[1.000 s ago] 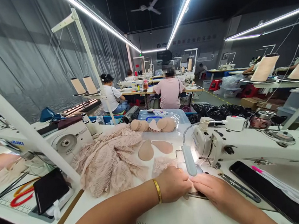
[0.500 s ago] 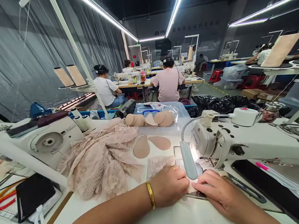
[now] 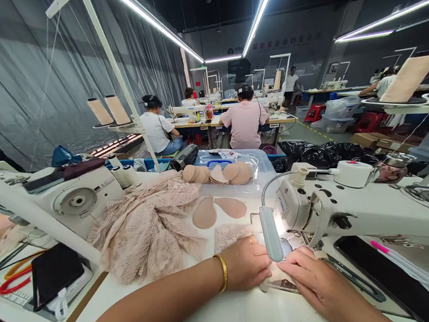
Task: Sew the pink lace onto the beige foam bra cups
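Observation:
My left hand (image 3: 246, 263), with a gold ring and bangle, lies curled, fingers together, on a piece of beige lace fabric (image 3: 230, 236) beside the needle area. Close to it, my right hand (image 3: 316, 275) is closed, thumb and fingertips pinching the pale fabric edge (image 3: 276, 271) between the hands. A grey lamp head (image 3: 271, 234) on a bent neck hides the needle and part of the fabric. The white sewing machine (image 3: 350, 208) reaches in from the right. Two teardrop-shaped beige pads (image 3: 204, 213) lie behind the lace piece.
A heap of beige lace (image 3: 148, 228) is at left. Stacked round pads (image 3: 238, 172) sit on a clear plastic bin (image 3: 258, 164). Thread snips (image 3: 357, 279) and a black phone (image 3: 392, 270) lie right of my right hand. People sit at machines ahead.
The camera view has tilted up slightly and shifted left. My hands stay by the needle area, with the left fingers slightly lower and flatter. A standing person now shows at the back.

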